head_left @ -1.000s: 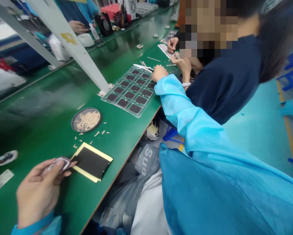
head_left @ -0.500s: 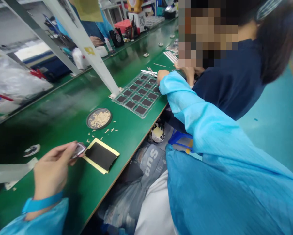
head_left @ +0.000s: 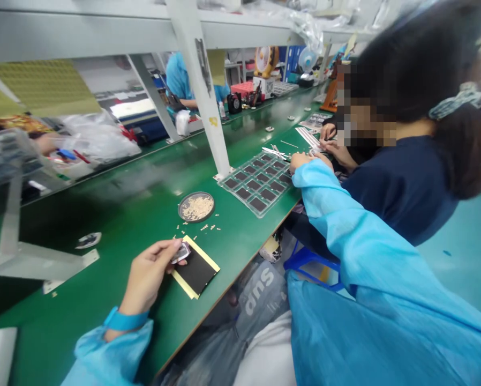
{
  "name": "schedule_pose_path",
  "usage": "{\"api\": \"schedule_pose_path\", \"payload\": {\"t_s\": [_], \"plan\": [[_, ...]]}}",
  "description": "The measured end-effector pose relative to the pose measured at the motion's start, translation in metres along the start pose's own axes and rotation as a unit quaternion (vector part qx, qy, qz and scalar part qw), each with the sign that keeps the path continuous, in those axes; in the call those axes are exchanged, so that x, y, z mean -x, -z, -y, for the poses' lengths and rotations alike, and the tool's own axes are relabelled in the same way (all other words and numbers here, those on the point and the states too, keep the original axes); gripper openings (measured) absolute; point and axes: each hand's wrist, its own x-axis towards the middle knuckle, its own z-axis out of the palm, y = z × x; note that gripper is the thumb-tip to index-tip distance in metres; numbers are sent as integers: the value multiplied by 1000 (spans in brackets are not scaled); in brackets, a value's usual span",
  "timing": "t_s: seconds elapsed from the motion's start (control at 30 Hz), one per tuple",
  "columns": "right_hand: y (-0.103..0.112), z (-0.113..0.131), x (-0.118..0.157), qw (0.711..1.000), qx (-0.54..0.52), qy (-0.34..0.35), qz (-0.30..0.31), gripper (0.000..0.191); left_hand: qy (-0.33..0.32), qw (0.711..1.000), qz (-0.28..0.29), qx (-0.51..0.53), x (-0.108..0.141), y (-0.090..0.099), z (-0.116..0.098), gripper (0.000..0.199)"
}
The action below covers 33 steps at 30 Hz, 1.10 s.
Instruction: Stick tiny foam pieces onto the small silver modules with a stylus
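Observation:
Pinched between thumb and fingers of my left hand [head_left: 150,273] is a small flat piece with a dark face and pale rim [head_left: 181,252]. It is held over the corner of a black sheet on yellow backing [head_left: 200,271]. Far to the right, my right hand [head_left: 302,162] is closed at the edge of a clear tray [head_left: 249,202] with dark square pieces in its pockets. Its fingertips are mostly hidden, so I cannot make out what they hold. A round dish of small pale pieces [head_left: 196,207] sits beyond the black sheet, with several pieces scattered beside it.
A co-worker in dark clothing [head_left: 405,187] sits close on the right, with their hands [head_left: 337,145] near mine and pale strips [head_left: 308,137]. A metal post [head_left: 208,107] rises behind the tray. Another small part [head_left: 88,240] lies at the left on the green bench [head_left: 136,187].
My view has tilted up and swung left, so the bench appears farther right and lower. My left hand has brought the small flat piece over the black sheet. My right hand stays by the tray.

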Motion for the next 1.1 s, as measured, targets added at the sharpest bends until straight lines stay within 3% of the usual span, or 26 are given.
{"api": "schedule_pose_path", "payload": {"t_s": [0.2, 0.33, 0.4, 0.47, 0.6, 0.73, 0.9, 1.1], "plan": [[9, 22, -10, 999, -43, -9, 16, 26, -1, 1000, 16, 20, 6, 0, -6, 54], [10, 60, 0, 987, -122, 88, 50, 31, -6, 1000, 16, 26, 10, -2, -9, 51], [5, 89, 16, 961, -195, 176, 87, 34, -9, 999, 13, 30, 10, -2, -9, 50], [-3, 124, 35, 903, -313, 255, 144, 31, -9, 999, 7, 38, 10, -2, -8, 50], [-20, 197, 74, 817, -420, 316, 237, 30, -13, 997, -18, 75, 7, 2, -4, 53], [-39, 251, 105, 777, -433, 358, 283, 32, -40, 985, -13, 168, 6, 8, -4, 48], [-73, 265, 130, 748, -483, 353, 287, 26, -66, 977, -15, 203, 3, 14, -2, 38], [-97, 257, 141, 708, -514, 235, 423, 31, -87, 973, -27, 212, -2, 13, 4, 54]]}}
